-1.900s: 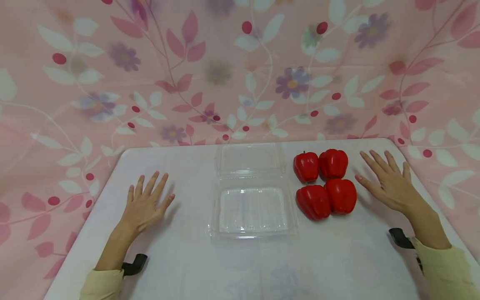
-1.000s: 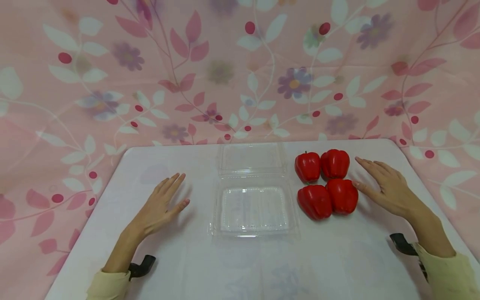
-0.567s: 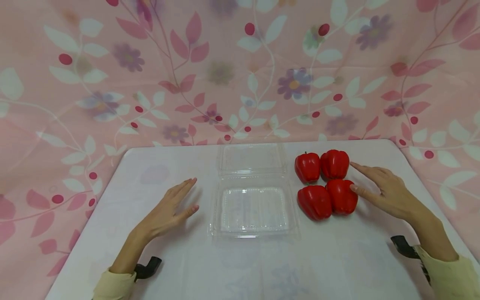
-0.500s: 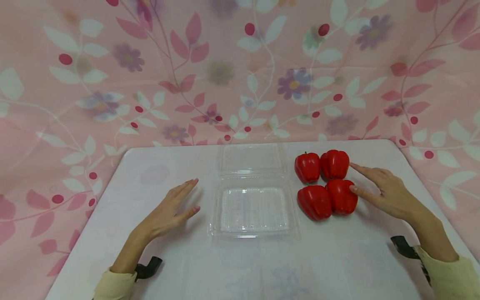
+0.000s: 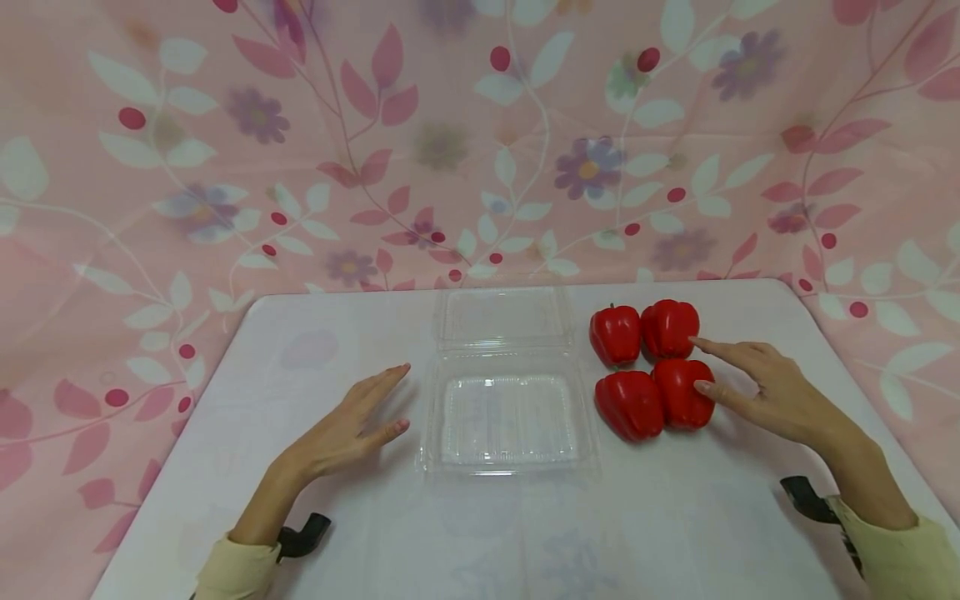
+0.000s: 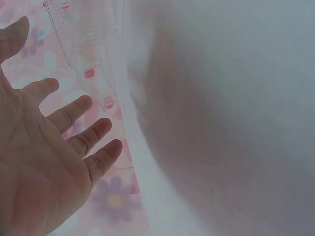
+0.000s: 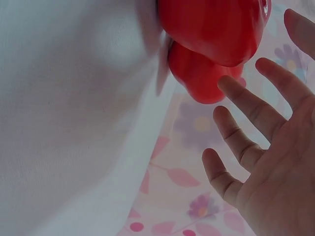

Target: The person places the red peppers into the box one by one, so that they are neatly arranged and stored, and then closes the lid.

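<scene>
Several red bell peppers stand in a tight cluster on the right of the table; the front right bell pepper [image 5: 681, 400] is nearest my right hand [image 5: 776, 396]. That hand hovers beside the cluster with fingers spread and relaxed, its thumb overlapping the pepper in the head view; whether it touches I cannot tell. In the right wrist view a gap shows between the fingers and the red pepper [image 7: 211, 24]. At the centre lies a clear plastic clamshell box [image 5: 510, 421], lid folded back. Left of it my left hand [image 5: 341, 429] hovers, fingers extended and holding nothing.
The white-covered table [image 5: 480, 542] has its back edge against a pink floral cloth [image 5: 450, 150]. The box's transparent lid [image 5: 502, 317] lies flat toward that cloth. Black wrist mounts [image 5: 303, 536] stick out from both sleeves.
My left hand has moved right, toward the clear box. My right hand has moved left to the peppers, its fingers drawing closer together. The peppers and box stay where they were.
</scene>
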`<state>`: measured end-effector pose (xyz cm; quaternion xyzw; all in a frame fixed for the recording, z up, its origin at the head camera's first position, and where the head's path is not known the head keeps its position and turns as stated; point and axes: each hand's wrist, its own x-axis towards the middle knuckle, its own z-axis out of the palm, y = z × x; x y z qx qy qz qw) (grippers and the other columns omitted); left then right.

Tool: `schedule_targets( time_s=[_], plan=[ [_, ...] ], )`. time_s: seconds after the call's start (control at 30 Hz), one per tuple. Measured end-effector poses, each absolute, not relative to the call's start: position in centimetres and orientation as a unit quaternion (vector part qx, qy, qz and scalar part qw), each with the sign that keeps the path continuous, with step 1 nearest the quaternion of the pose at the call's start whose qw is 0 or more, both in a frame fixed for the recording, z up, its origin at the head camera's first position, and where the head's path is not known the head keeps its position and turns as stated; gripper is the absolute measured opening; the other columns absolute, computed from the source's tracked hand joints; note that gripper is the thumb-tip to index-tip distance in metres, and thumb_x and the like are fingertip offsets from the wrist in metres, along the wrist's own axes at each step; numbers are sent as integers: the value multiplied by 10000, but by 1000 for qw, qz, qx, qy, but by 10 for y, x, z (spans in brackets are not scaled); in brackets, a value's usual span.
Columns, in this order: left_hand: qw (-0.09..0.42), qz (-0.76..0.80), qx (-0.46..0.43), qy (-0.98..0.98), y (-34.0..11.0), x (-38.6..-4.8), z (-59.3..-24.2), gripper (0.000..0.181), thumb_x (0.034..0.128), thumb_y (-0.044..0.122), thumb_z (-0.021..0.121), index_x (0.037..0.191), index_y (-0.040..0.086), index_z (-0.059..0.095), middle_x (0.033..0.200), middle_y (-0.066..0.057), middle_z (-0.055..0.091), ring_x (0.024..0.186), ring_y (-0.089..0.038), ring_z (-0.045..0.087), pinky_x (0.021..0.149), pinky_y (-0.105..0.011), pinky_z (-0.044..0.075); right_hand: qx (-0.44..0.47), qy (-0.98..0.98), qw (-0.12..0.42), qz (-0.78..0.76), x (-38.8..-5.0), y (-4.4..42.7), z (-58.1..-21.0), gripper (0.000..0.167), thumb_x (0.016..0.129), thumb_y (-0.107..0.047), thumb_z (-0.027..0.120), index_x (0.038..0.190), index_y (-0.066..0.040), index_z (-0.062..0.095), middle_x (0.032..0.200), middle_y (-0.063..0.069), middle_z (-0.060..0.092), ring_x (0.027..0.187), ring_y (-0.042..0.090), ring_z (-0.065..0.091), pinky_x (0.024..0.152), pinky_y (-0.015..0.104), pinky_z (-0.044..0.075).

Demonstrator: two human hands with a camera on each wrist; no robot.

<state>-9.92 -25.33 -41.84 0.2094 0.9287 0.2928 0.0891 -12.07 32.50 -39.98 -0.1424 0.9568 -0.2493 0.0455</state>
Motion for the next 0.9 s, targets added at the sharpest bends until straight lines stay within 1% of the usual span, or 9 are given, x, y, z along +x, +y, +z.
schedule_targets(
  time_s=[0.13, 0.27, 0.37, 0.5, 0.67, 0.77, 0.9],
  plan=[
    [92, 298, 216, 925, -251, -99, -419, 762, 954, 502, 587, 1581, 351, 180, 1604, 80, 197, 1455, -222, 187, 1083, -625, 275, -151, 954, 41, -256, -120, 324, -401, 730, 873, -447, 714, 1502, -199, 439, 1408, 236, 467, 1248, 474, 334, 814, 763, 400],
    [97, 301, 221, 922, -249, -99, -419, 751, 960, 525, 563, 1581, 359, 174, 1606, 89, 191, 1459, -217, 178, 1082, -624, 279, -157, 953, 36, -258, -119, 323, -402, 711, 867, -439, 725, 1483, -192, 468, 1393, 220, 490, 1242, 454, 352, 810, 747, 422],
    [101, 303, 225, 921, -248, -99, -419, 743, 964, 533, 550, 1579, 373, 165, 1610, 92, 186, 1462, -217, 173, 1085, -629, 267, -158, 952, 36, -259, -118, 322, -402, 708, 864, -434, 732, 1476, -186, 477, 1379, 218, 502, 1237, 449, 359, 806, 738, 433],
    [108, 307, 230, 917, -246, -99, -420, 740, 968, 528, 544, 1581, 360, 166, 1612, 103, 179, 1465, -203, 170, 1103, -615, 248, -157, 951, 40, -262, -117, 320, -402, 700, 864, -439, 729, 1471, -189, 485, 1366, 222, 506, 1229, 453, 359, 797, 731, 443],
    [111, 312, 235, 914, -245, -99, -422, 727, 981, 499, 541, 1586, 330, 175, 1620, 67, 182, 1468, -198, 165, 1118, -598, 230, -158, 950, 40, -267, -115, 319, -401, 669, 870, -435, 723, 1457, -204, 501, 1360, 205, 514, 1224, 436, 369, 791, 719, 457],
    [115, 315, 235, 912, -244, -99, -423, 718, 986, 503, 528, 1585, 342, 165, 1622, 60, 180, 1469, -203, 165, 1125, -596, 220, -164, 948, 39, -271, -115, 319, -402, 649, 871, -417, 727, 1450, -220, 509, 1354, 186, 522, 1221, 424, 376, 794, 716, 457],
    [123, 315, 232, 912, -242, -99, -425, 712, 992, 496, 519, 1581, 371, 138, 1620, 84, 161, 1472, -211, 161, 1128, -600, 211, -176, 944, 36, -276, -115, 319, -404, 625, 873, -389, 733, 1440, -233, 520, 1345, 164, 535, 1216, 405, 387, 801, 713, 455]
  ],
)
